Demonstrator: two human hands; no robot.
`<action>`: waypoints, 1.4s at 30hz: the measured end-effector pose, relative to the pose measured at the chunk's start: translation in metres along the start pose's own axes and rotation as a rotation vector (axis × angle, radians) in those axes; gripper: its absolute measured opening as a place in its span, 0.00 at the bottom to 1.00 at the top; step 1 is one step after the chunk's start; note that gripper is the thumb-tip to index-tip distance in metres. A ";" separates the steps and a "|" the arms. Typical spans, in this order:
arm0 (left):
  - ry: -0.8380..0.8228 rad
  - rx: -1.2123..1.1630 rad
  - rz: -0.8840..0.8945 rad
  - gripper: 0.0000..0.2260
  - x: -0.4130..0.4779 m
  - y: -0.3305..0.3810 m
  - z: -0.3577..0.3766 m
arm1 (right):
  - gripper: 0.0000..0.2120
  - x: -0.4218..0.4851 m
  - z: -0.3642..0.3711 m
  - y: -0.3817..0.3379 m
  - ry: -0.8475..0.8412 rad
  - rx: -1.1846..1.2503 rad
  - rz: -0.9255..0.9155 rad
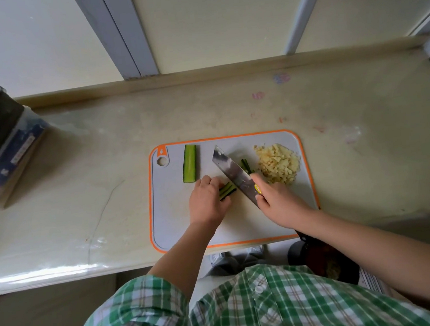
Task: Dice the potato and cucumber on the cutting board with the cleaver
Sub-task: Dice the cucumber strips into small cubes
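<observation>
Potato (279,163) looks done: a diced heap at far right of the cutting board (178,231). Left hand (205,202) curls over the cucumber strips (228,190) mid-board. Right hand (277,201) is wrapped round the cleaver (233,173), blade beside the strips. Cucumber half (190,163) lies whole at far left. Most cucumber dicing seems left.

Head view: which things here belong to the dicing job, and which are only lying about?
For the job: cutting board; cleaver in the right hand; cucumber strips under the left hand; cucumber half; diced potato pile.
Lying about: box at far left; dark round vessel at lower right.
</observation>
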State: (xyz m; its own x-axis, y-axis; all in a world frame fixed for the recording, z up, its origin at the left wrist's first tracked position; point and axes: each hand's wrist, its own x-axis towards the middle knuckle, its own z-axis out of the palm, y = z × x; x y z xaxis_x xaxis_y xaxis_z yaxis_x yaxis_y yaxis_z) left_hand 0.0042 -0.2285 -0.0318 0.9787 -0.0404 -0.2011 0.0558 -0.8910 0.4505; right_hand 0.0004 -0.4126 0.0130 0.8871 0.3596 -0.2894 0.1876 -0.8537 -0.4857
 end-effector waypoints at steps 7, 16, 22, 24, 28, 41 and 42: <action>0.019 -0.013 -0.013 0.11 0.001 0.001 -0.001 | 0.16 -0.002 0.002 -0.003 -0.060 -0.035 -0.037; 0.015 -0.035 -0.027 0.11 0.000 0.003 -0.003 | 0.19 -0.005 0.028 -0.007 -0.016 -0.095 0.031; 0.026 -0.056 -0.022 0.10 0.000 0.006 -0.002 | 0.21 -0.002 0.022 0.000 0.058 -0.029 0.060; 0.021 -0.055 -0.006 0.10 0.001 0.010 -0.001 | 0.20 -0.002 0.016 0.002 0.073 -0.007 0.050; 0.025 -0.058 0.013 0.09 0.003 0.016 -0.001 | 0.17 -0.003 0.009 0.001 0.059 -0.031 0.029; 0.007 -0.057 -0.003 0.11 0.005 0.017 -0.001 | 0.19 -0.001 0.031 -0.007 0.029 -0.080 0.075; 0.004 -0.060 -0.002 0.11 0.005 0.017 -0.001 | 0.20 -0.001 0.033 -0.007 0.028 -0.088 0.080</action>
State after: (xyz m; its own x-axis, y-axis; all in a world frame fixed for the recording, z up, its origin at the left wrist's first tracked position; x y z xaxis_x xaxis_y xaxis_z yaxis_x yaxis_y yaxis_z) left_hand 0.0100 -0.2428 -0.0241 0.9794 -0.0371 -0.1986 0.0691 -0.8622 0.5018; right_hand -0.0154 -0.3947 -0.0104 0.9120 0.2795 -0.3002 0.1510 -0.9093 -0.3879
